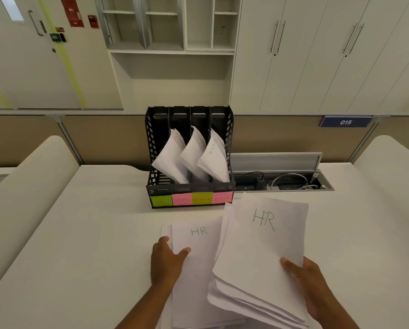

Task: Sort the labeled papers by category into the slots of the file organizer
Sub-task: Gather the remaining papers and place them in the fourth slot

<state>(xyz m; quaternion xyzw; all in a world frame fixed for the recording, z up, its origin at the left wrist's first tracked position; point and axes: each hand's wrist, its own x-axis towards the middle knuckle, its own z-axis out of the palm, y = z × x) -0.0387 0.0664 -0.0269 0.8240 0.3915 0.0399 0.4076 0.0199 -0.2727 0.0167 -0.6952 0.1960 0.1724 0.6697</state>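
Three right-hand slots of our file organizer (pixel 190 162) hold papers, the HR slot (pixel 161 201) stays empty; our right hand (pixel 310 283) grips the HR stack (pixel 260 252) at lower centre, our left hand (pixel 166 260) pins the HR sheet (pixel 196 255) on the worktop (pixel 91 233).

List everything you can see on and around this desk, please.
File organizer: one, black, four slots, back of desk.
Sticky labels: four, green, pink, green, pink, on organizer's front.
Filed papers: three white bundles, in the three right slots; leftmost slot empty.
HR sheet: one, white, flat on desk, under left hand.
HR stack: one, white, held up on the right.
Cable tray: one, open, grey, right of organizer.
Sign 015: one, blue, on partition.
Cabinets: white, behind.
Left hand: fingers on HR sheet.
Right hand: gripping HR stack.
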